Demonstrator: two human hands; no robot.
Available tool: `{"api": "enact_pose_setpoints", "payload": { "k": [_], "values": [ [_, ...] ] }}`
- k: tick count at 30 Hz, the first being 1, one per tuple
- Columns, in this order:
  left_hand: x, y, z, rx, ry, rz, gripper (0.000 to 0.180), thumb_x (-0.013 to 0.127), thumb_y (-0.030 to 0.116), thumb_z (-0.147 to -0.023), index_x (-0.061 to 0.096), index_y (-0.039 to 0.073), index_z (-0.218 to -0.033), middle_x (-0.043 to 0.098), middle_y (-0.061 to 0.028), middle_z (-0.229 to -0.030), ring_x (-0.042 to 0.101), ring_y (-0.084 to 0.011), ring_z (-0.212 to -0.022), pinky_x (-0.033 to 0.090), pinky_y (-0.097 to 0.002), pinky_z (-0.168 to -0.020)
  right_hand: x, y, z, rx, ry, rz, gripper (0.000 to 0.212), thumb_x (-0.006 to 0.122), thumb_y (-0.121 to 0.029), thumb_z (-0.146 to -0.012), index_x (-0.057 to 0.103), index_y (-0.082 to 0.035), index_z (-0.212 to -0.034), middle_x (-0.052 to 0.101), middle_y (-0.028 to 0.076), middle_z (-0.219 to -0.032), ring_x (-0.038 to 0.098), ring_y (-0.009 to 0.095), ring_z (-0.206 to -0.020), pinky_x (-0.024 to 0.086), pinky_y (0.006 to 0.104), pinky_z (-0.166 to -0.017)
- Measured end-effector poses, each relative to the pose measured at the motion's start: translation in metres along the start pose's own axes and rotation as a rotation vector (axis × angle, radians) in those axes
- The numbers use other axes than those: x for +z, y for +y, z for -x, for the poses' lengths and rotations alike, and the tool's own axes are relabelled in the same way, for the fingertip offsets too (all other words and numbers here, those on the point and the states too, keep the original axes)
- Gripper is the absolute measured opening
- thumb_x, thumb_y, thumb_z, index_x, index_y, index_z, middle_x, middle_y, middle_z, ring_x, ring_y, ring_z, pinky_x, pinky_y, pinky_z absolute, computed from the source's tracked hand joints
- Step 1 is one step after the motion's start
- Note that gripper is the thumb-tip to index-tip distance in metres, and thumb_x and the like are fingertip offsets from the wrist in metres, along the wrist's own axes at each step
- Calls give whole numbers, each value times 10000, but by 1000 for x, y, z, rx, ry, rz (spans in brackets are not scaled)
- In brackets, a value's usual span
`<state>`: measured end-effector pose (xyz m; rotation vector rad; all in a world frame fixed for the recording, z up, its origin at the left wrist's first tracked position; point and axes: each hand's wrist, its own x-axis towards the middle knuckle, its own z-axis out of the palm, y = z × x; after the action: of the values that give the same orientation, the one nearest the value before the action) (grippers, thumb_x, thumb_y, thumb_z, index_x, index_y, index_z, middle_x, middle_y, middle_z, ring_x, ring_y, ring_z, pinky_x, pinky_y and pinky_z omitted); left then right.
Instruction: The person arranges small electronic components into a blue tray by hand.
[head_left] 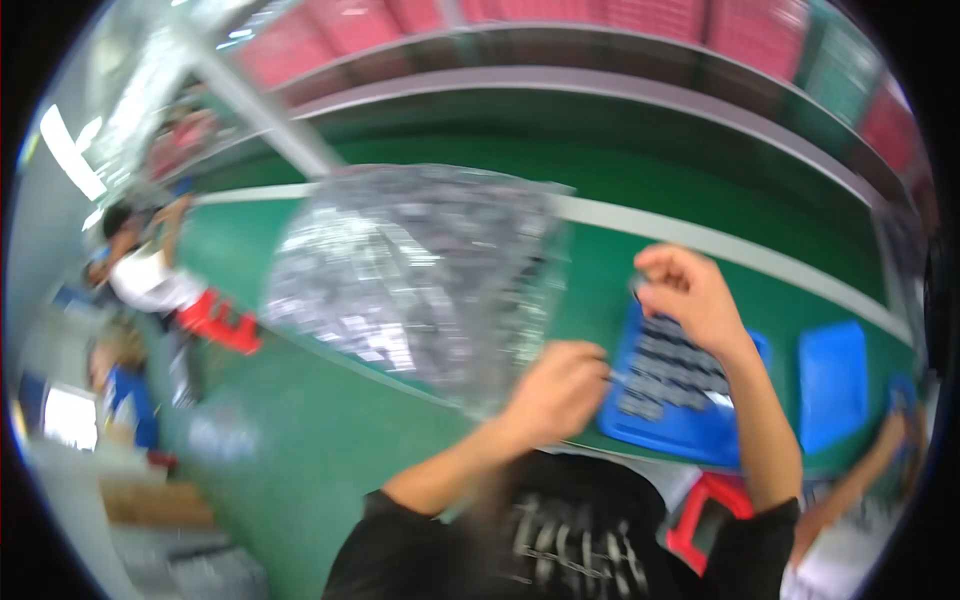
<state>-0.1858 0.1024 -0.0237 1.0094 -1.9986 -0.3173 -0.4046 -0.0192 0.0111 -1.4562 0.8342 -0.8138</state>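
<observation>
A blue tray (660, 440) on the green table holds rows of small dark parts (665, 370). Over its far left corner is my right hand (690, 295), fingers curled in a pinch, with a small dark part (637, 284) showing at the fingertips. My left hand (560, 390) is closed beside the tray's left edge; whatever it grips is too blurred to name. Left of the tray lies a large clear plastic bag (420, 270) full of dark pieces, its near end close to my left hand.
A second blue tray (833, 385) lies to the right. Red and green bins (750, 35) stand on a shelf behind the table. A red stool (705, 510) is near my body. At far left a person (150, 270) works by a red stool (220, 322); another person's arm (860, 475) reaches in at right.
</observation>
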Motion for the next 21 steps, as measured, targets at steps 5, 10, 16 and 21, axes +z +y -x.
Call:
{"api": "enact_pose_setpoints", "payload": {
  "k": [5, 10, 16, 21],
  "values": [
    [21, -27, 18, -108, -35, -148, 211, 703, -49, -807, 684, 23, -1005, 699, -163, -1122, 647, -379, -1049, 505, -455, -948, -70, -9, 158, 32, 579, 74, 250, 724, -46, -910, 671, -15, -1153, 681, 35, -935, 639, 109, -799, 530, 265, -727],
    [20, -23, 20, -153, -130, -187, 230, 678, -57, -835, 694, 7, -1055, 684, -159, -1196, 591, -391, -1144, 469, -468, -985, -56, 25, 246, 281, 625, 488, 274, 735, -30, -870, 702, -11, -1142, 689, 62, -924, 655, 168, -844, 526, 310, -751],
    [19, -13, 25, -127, -137, -356, 230, 710, -52, -822, 719, 18, -1041, 664, -136, -1118, 570, -354, -1075, 461, -460, -941, -42, 58, 260, 48, 810, 925, 268, 783, -55, -809, 700, -24, -1062, 636, 138, -1164, 604, 326, -1060, 501, 401, -901],
    [19, -16, 25, -255, -140, -300, 201, 752, -37, -815, 720, -5, -1011, 653, -123, -1047, 578, -310, -987, 474, -412, -873, -46, 65, 270, -49, 626, 1019, 269, 798, -20, -762, 704, -56, -1012, 652, 108, -1153, 602, 328, -1042, 500, 419, -895]
  ]
}}
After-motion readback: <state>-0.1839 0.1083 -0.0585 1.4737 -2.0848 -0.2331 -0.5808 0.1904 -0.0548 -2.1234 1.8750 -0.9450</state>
